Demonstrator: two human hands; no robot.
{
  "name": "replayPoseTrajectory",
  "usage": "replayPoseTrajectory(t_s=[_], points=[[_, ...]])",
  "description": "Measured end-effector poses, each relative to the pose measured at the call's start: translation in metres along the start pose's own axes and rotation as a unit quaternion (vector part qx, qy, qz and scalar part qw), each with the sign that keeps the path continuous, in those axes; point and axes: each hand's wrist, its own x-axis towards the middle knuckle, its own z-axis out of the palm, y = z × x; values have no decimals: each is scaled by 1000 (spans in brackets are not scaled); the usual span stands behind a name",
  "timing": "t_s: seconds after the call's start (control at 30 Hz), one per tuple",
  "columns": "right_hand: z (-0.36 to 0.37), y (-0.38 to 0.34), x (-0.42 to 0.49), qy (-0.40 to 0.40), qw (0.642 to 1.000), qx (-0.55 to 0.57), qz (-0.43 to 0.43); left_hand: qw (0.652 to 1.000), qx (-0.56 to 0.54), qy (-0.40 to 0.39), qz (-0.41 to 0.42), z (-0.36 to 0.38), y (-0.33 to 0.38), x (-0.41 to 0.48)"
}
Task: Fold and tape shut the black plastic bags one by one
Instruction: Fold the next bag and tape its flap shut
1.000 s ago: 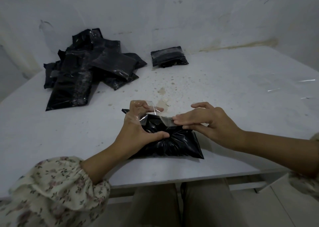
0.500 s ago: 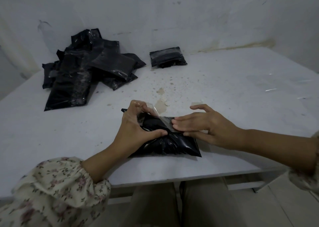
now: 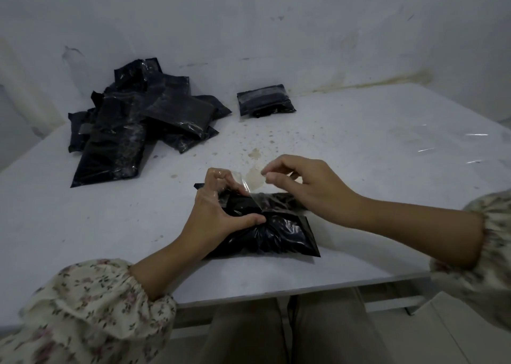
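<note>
The black bag [image 3: 276, 233] under work lies near the front edge of the table [image 3: 359, 148], about midway along it, top folded over. Your left hand [image 3: 218, 211] grips the folded end, thumb pressed on the fold, fingertips at one end of a clear tape strip [image 3: 250, 186]. Your right hand [image 3: 307, 184] pinches the strip's other end, raised just above the bag.

Judgement: taping is in hand and the seal is incomplete. The next move calls for laying the free end across the fold and pressing it flat while the left hand holds the fold.

One taped bag [image 3: 264, 99] lies by the far edge. A pile of bags [image 3: 132, 131] sits toward the far left corner. Loose clear strips [image 3: 425, 149] lie near the right edge.
</note>
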Motion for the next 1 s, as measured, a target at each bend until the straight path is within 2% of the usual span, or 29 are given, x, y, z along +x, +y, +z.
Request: replayPoseTrajectory(t_s=[0.13, 0.27, 0.4, 0.47, 0.53, 0.73, 0.87, 1.0], points=[[15, -3, -9, -104, 993, -13, 45, 999, 24, 27, 6, -2, -2, 1], [19, 0, -16, -140, 984, -113, 10, 995, 84, 27, -38, -6, -4, 2], [22, -1, -18, -142, 976, -164, 7, 996, 18, -32, -87, -23, 8, 15], [24, -2, -19, -139, 976, -168, 9, 991, -14, -93, -97, -39, 18, 28], [24, -3, -19, -135, 976, -169, 12, 982, 25, -154, -111, -54, 24, 37], [26, -7, -19, -134, 975, -177, 24, 933, 118, -291, -178, -87, 44, 54], [26, -8, -19, -144, 969, -199, 27, 884, 170, -344, -266, -95, 50, 62], [26, -9, -18, -150, 966, -211, 29, 841, 189, -400, -311, -100, 54, 70]])
